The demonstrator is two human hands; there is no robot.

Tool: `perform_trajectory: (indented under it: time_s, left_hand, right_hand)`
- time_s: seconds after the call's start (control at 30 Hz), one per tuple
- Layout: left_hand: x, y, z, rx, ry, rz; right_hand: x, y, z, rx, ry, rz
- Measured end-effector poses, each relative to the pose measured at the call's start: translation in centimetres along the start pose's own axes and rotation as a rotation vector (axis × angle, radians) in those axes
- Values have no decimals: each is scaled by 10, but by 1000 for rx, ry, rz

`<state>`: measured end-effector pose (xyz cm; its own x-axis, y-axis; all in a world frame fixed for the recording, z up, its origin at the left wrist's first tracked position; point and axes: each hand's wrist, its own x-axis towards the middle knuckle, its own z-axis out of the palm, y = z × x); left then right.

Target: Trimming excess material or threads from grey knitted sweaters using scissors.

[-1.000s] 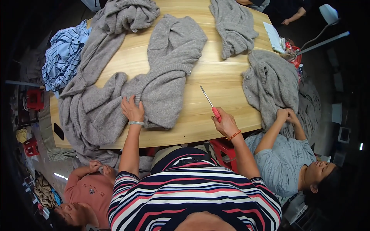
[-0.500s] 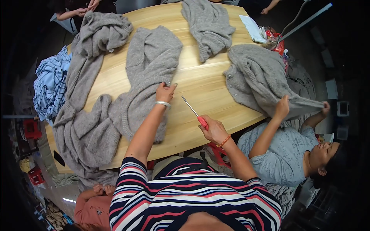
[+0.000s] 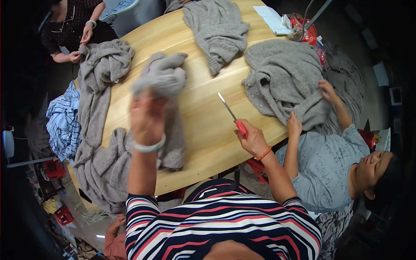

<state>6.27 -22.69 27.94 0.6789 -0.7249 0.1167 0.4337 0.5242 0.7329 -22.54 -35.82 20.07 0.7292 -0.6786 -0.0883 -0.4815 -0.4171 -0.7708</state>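
Observation:
My left hand (image 3: 148,116) is raised over the table and smeared by motion. A bunched, blurred part of a grey knit sweater (image 3: 172,143) is lifted at its fingers and hides them; the rest lies along the table below. In my right hand (image 3: 253,141) is a screwdriver (image 3: 241,128) with a red handle. Its thin metal shaft points up and away over bare wood, apart from any cloth. The hand is closed round the handle.
Grey knits lie at the left (image 3: 104,160), far left (image 3: 102,65), back (image 3: 219,30) and right (image 3: 286,78) of the table (image 3: 208,130). A person at right handles one; another, far left, touches another. Blue striped cloth (image 3: 65,121) is piled at the left edge.
My left hand has moved left and up, lifting and bunching the sweater. My right hand has shifted slightly right with the screwdriver. The person at right has lowered the stretched knit.

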Motion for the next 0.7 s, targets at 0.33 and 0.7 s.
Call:
perform_trajectory:
  time_s: [0.33, 0.7]
  left_hand:
    - [13, -5, -121, -28, 356, 59]
    - [-13, -64, -140, 52, 236, 50]
  right_hand:
    - [20, -20, 1, 38, -47, -151]
    - [50, -85, 18, -187, -427, -249]
